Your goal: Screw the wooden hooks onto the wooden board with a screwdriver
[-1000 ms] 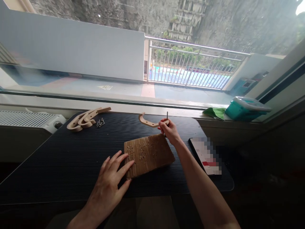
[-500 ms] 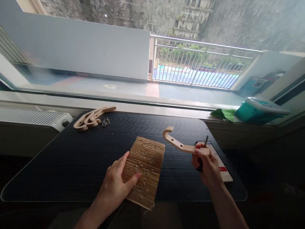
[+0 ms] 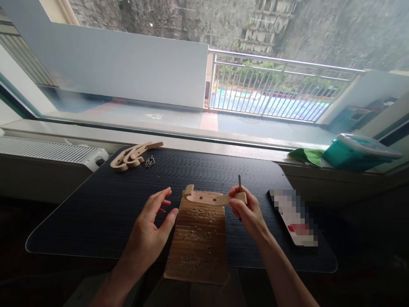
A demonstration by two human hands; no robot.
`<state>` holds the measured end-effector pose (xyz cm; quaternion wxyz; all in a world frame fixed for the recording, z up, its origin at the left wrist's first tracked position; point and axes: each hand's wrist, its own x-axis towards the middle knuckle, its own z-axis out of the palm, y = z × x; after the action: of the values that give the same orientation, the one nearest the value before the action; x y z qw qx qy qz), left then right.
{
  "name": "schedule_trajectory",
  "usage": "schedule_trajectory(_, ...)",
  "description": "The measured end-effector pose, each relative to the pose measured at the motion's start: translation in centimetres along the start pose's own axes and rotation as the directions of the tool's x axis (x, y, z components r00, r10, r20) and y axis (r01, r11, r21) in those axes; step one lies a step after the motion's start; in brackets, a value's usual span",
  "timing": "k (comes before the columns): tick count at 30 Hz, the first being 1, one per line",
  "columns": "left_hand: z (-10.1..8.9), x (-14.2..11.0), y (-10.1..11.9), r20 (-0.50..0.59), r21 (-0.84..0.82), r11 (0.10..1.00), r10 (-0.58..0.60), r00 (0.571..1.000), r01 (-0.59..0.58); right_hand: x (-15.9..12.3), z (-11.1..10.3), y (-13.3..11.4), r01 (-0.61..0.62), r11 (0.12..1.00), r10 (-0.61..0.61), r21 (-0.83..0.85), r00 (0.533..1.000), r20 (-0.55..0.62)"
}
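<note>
My right hand (image 3: 247, 209) pinches the straight end of a pale wooden hook (image 3: 207, 198) between thumb and fingers. A screwdriver (image 3: 239, 184) is held in the same hand, its dark metal shaft pointing up and away. The hook lies across the far end of a hole-pocked piece of corrugated cardboard (image 3: 198, 243), its curved end to the left; I cannot tell whether it touches. Fingers apart, my left hand (image 3: 151, 224) is open beside the cardboard's left edge, with the thumb close to that edge. The cardboard overhangs the near edge of the dark table (image 3: 96, 213).
More wooden hooks (image 3: 134, 155) lie at the table's far left, beside a small pile of screws (image 3: 150, 161). A partly blurred phone (image 3: 292, 217) rests at right. On the sill are a green cloth (image 3: 306, 157) and a teal box (image 3: 354, 151). A radiator (image 3: 54, 153) stands left.
My right hand has brought the hook and screwdriver leftward over the cardboard's far end. My left hand has come off the cardboard, which now lies straighter. The view has shifted slightly.
</note>
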<state>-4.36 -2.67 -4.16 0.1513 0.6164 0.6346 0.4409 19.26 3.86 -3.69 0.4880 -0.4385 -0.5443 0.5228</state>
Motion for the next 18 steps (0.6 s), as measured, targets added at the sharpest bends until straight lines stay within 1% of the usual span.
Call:
schedule_trajectory(3, 0.4, 1.9, 0.9, 0.053, -0.05, 0.996, 0.07, 0.996, -0.068, 0.7, 0.5, -0.2, -0.014, 1.0, 0.014, 0.005, 0.999, 0.035)
schedule_trajectory(6, 0.7, 3.4, 1.5, 0.05, -0.099, 0.989, 0.113, 0.992, -0.107, 1.4, 0.7, -1.3, -0.024, 0.996, 0.021, 0.092, 0.999, 0.032)
schedule_trajectory(8, 0.6, 4.2, 1.9, 0.052, -0.115, 0.985, 0.132, 0.99, -0.126, 1.8, 0.8, -2.2, -0.013, 0.992, 0.011, 0.122, 1.0, 0.015)
schedule_trajectory(10, 0.3, 4.9, 2.2, 0.055, -0.123, 0.983, 0.145, 0.988, -0.138, 2.1, 0.8, -2.8, 0.009, 0.996, -0.01, 0.091, 1.0, 0.014)
schedule_trajectory(12, 0.2, 5.3, 2.2, 0.068, -0.123, 0.981, 0.158, 0.985, -0.149, 2.4, 0.6, -2.9, 0.024, 0.999, -0.024, 0.023, 0.999, 0.033)
schedule_trajectory(15, 0.4, 5.5, 1.6, 0.116, -0.119, 0.979, 0.182, 0.977, -0.168, 2.7, 0.3, -2.1, 0.014, 0.998, -0.01, -0.057, 0.998, 0.056)
schedule_trajectory(18, 0.7, 5.4, 0.8, 0.16, -0.106, 0.978, 0.193, 0.968, -0.178, 2.9, 0.2, -1.4, -0.018, 0.997, 0.022, -0.08, 0.999, 0.05)
